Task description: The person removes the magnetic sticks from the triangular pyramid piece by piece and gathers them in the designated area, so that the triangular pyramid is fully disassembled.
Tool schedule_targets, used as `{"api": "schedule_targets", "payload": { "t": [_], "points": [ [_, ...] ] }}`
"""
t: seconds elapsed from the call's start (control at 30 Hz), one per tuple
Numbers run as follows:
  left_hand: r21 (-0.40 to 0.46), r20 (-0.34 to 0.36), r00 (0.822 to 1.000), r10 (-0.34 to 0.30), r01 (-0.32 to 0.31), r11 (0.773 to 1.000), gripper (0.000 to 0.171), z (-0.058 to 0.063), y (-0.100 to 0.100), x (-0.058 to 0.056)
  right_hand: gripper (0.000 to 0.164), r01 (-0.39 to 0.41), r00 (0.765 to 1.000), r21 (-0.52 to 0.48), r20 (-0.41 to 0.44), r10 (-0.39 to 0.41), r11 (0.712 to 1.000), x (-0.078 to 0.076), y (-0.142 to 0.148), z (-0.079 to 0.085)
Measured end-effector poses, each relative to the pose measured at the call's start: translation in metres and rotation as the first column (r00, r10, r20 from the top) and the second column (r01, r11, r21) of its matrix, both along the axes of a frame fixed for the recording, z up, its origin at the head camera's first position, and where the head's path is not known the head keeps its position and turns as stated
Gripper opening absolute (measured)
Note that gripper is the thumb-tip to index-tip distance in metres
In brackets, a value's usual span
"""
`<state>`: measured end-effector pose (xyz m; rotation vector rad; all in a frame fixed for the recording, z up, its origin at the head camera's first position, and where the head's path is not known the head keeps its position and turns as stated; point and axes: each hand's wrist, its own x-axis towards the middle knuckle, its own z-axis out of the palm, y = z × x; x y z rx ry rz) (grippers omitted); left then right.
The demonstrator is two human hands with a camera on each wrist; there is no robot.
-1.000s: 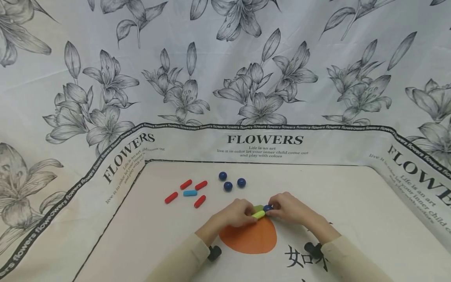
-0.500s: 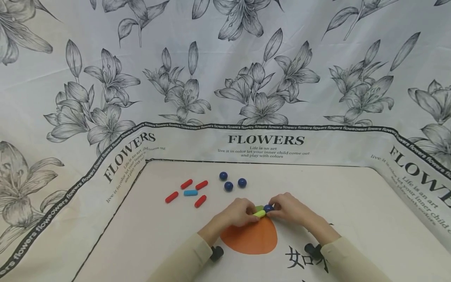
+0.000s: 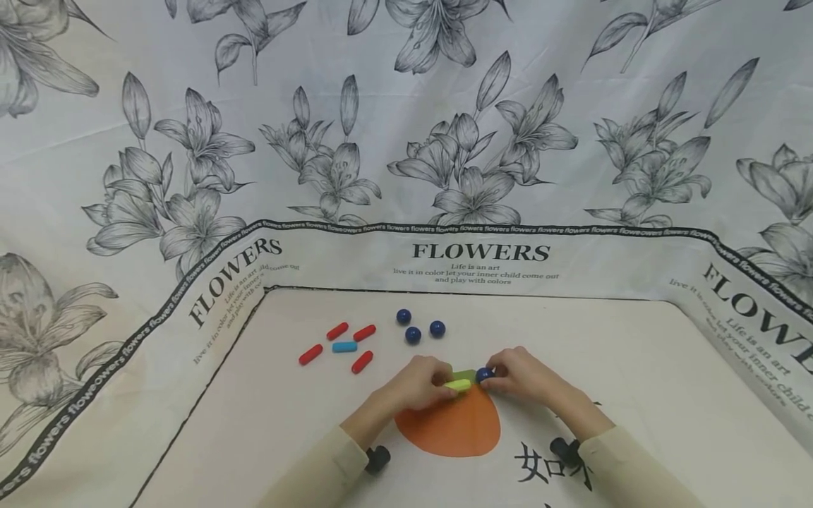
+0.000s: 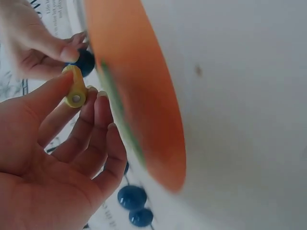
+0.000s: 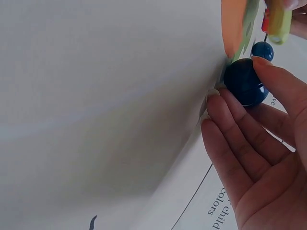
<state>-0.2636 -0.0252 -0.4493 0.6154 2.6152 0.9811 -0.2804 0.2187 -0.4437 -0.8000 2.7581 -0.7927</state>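
Note:
My left hand (image 3: 424, 382) pinches a yellow magnetic rod (image 3: 459, 385) between thumb and fingers, above the orange printed fruit. In the left wrist view the near end of the rod (image 4: 76, 91) shows a silvery round spot. Facing it, my right hand (image 3: 522, 374) grips a dark blue ball (image 3: 485, 375) by thumb and fingertips. The right wrist view shows this ball (image 5: 245, 82) large and glossy, with the yellow rod (image 5: 279, 21) apart from it. A small gap lies between rod and ball in the head view.
Beyond my hands lie three more blue balls (image 3: 413, 335). To their left, several red rods (image 3: 311, 354) surround a light blue rod (image 3: 345, 346). The white cloth carries a printed orange fruit (image 3: 451, 427) with a green leaf and black characters (image 3: 540, 462). A floral curtain (image 3: 343, 176) rises behind.
My left hand has drawn slightly left with the yellow rod, so its end has come away from the blue ball. The right hand keeps its hold on the ball, nearly still.

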Motion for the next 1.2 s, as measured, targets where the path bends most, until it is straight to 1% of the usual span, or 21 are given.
{"api": "schedule_targets", "payload": {
  "t": [0.07,0.17,0.37,0.47,0.6,0.7,0.77,0.9,1.0,1.1,1.2],
  "points": [
    [0.013,0.003,1.0,0.008,-0.008,1.0,0.011,0.003,-0.009,0.002,0.014,0.007,1.0,0.0,0.001,-0.007,1.0,0.0,0.0,0.0],
    [0.036,0.01,0.999,0.04,-0.04,0.999,0.013,0.009,-0.025,0.004,0.014,0.012,1.0,0.009,-0.002,-0.012,1.0,0.0,0.001,0.001],
    [0.039,-0.032,0.992,0.124,-0.122,0.992,0.013,0.017,-0.07,0.007,0.014,0.014,1.0,0.007,-0.003,-0.014,1.0,0.001,0.001,0.005],
    [0.025,-0.064,0.981,0.184,-0.182,0.983,0.016,0.018,-0.094,0.008,0.014,0.018,1.0,0.005,0.0,-0.018,1.0,0.001,0.001,0.006],
    [0.044,-0.098,0.957,0.273,-0.27,0.962,0.019,0.018,-0.123,0.009,0.013,0.022,1.0,0.01,0.003,-0.022,1.0,0.0,0.001,0.005],
    [0.072,-0.111,0.942,0.316,-0.31,0.948,0.019,0.015,-0.141,0.008,0.014,0.024,1.0,0.014,0.004,-0.024,1.0,-0.001,0.001,0.003],
    [0.077,-0.124,0.935,0.333,-0.326,0.942,0.018,0.012,-0.153,0.007,0.014,0.029,1.0,0.016,0.006,-0.029,0.999,-0.002,0.002,0.002],
    [0.052,-0.121,0.919,0.375,-0.372,0.927,0.019,0.003,-0.171,0.003,0.014,0.03,1.0,0.01,0.008,-0.03,1.0,-0.002,0.001,0.001],
    [0.023,-0.095,0.91,0.403,-0.402,0.915,0.019,-0.003,-0.18,0.0,0.013,0.027,1.0,0.005,0.012,-0.027,1.0,-0.002,0.001,0.001],
    [0.006,-0.076,0.904,0.421,-0.421,0.907,0.021,-0.006,-0.184,-0.001,0.013,0.026,1.0,0.002,0.017,-0.026,1.0,-0.001,0.0,0.001],
    [-0.026,-0.084,0.902,0.424,-0.427,0.904,0.021,-0.007,-0.186,-0.002,0.013,0.025,0.999,0.004,0.02,-0.025,1.0,0.0,-0.001,0.001]
  ]
}}
